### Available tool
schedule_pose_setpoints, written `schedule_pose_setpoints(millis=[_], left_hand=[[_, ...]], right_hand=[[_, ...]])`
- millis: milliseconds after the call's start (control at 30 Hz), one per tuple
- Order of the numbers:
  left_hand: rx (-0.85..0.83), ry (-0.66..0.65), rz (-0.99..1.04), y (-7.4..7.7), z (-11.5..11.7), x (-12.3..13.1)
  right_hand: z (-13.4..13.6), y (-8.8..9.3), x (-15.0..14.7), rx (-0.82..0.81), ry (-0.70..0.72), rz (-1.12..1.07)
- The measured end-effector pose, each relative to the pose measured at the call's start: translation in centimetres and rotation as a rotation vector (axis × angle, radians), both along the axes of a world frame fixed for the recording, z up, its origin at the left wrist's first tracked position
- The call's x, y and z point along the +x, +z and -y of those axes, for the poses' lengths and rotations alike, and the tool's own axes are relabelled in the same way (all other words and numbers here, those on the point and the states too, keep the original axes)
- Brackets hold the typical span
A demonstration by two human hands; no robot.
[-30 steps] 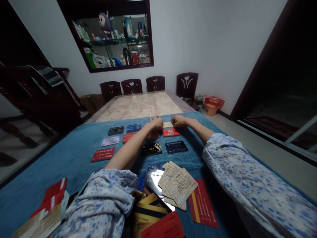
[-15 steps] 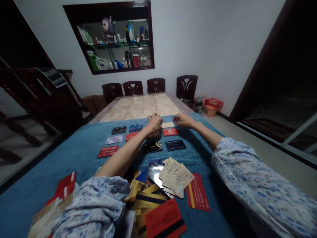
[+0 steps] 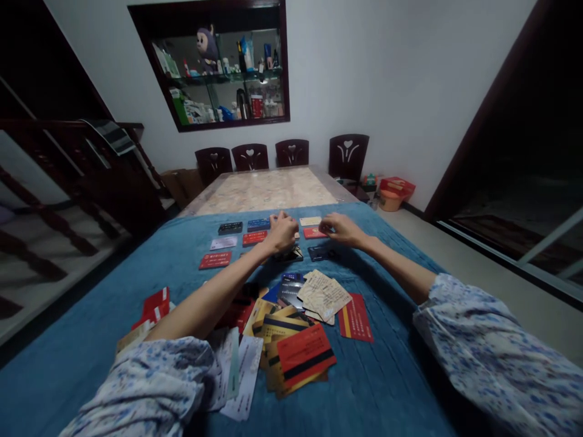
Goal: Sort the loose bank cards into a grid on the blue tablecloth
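Note:
Cards lie in rows on a blue cloth [image 3: 136, 273]: a black card [image 3: 230, 228], a blue one [image 3: 258, 224], a beige card [image 3: 310, 221], red cards [image 3: 314, 232] [image 3: 215, 260]. My left hand [image 3: 282, 232] is curled into a fist just above the middle of the rows, beside a black-and-gold card [image 3: 294, 255]; nothing shows in it. My right hand [image 3: 342, 229] hovers with loosely bent fingers by the red card and over a dark blue card [image 3: 321, 252], holding nothing visible. A loose pile of cards [image 3: 296, 328] lies between my forearms.
Beyond the cloth the marble tabletop [image 3: 266, 189] runs to several dark chairs [image 3: 348, 155] at the wall. A glass wall cabinet [image 3: 223, 67] hangs above. A red basin [image 3: 394, 188] sits on the floor at the right, and a stair railing [image 3: 91, 176] stands at the left.
Both hands have let go of the beige card and drawn back toward me. The left hand has closed into a fist. The view has pulled back, showing more of the near pile.

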State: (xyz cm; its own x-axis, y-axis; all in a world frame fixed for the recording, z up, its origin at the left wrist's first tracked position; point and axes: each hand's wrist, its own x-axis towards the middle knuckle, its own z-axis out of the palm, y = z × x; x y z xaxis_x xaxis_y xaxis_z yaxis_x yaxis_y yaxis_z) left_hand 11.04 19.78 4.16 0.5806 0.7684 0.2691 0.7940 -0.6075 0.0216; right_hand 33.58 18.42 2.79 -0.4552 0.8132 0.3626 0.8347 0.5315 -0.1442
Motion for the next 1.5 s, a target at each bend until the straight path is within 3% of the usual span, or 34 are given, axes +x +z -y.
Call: schedule_pose_setpoints(millis=[500, 1267, 1500], left_hand=[[-0.041, -0.036, -0.006, -1.5, 7.9, -4.2], [-0.079, -0.12, 0.117, -2.0, 16.8, -5.7], [-0.019, -0.178, 0.189, -3.1, 19.3, -6.8]], right_hand=[[6.8, -1.4, -2.9, 0.006, 0.173, -0.026], [14.6, -2.5, -6.2, 0.129, 0.275, -0.011], [17.1, -3.2, -6.1, 0.148, 0.366, -0.095]])
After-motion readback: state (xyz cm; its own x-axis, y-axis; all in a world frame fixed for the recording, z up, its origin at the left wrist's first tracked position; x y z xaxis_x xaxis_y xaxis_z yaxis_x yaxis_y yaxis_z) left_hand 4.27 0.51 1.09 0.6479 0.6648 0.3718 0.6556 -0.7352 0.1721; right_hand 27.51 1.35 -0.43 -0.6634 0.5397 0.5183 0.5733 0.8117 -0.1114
